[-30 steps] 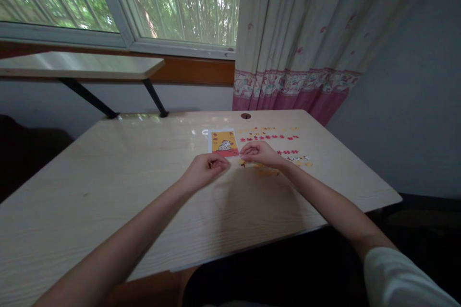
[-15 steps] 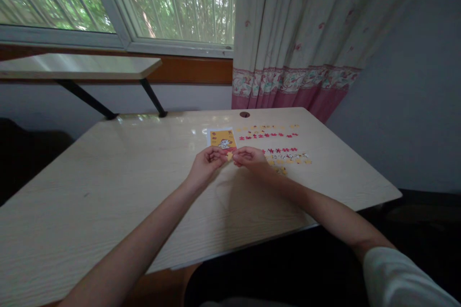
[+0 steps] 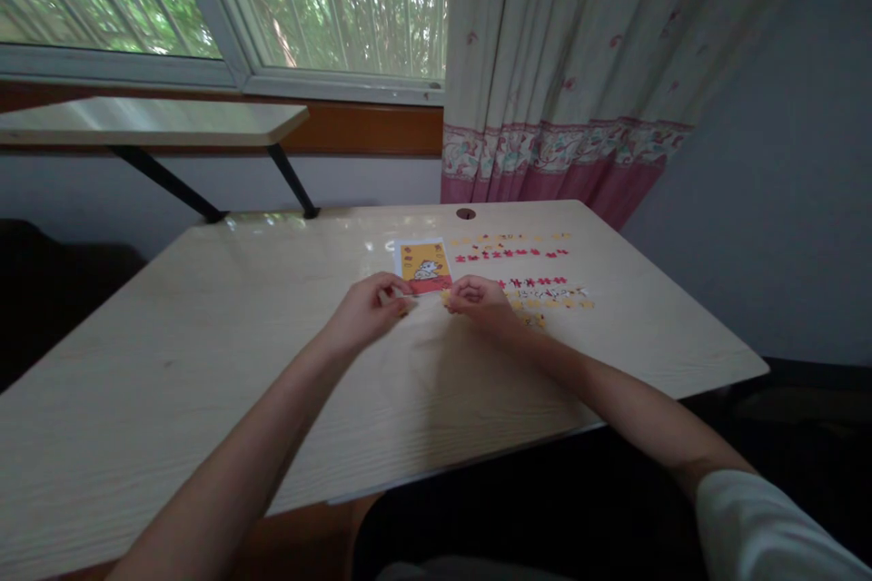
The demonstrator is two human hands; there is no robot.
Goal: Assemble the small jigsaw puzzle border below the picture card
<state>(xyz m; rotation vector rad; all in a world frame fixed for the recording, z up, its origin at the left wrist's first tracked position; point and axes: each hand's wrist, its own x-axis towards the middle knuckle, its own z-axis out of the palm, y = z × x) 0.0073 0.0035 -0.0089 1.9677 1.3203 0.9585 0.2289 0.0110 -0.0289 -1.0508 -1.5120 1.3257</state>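
Observation:
My left hand (image 3: 373, 310) is just off the lower left corner of a picture card (image 3: 427, 269), thumb and fingers apart, with nothing visible between them. The card shows a white cartoon animal on a yellow and red ground. Close to its lower right corner, my right hand (image 3: 480, 301) pinches a small yellow jigsaw piece (image 3: 445, 297), partly covered by the fingertips. Beyond and beside the right hand lie rows of jigsaw pieces: red ones (image 3: 508, 255), white patterned ones (image 3: 559, 294) and yellow ones (image 3: 579, 304). My right hand and wrist hide part of the nearer rows.
The pale wooden table (image 3: 272, 363) has a round cable hole (image 3: 466, 214) near its back edge. A raised shelf (image 3: 170, 122) on black supports stands at the back left. Behind are a window (image 3: 341, 9) and a long curtain (image 3: 538, 64).
My left hand has moved left and let go of the yellow jigsaw piece that was between both hands. The piece stays in my right hand. The view has shifted slightly.

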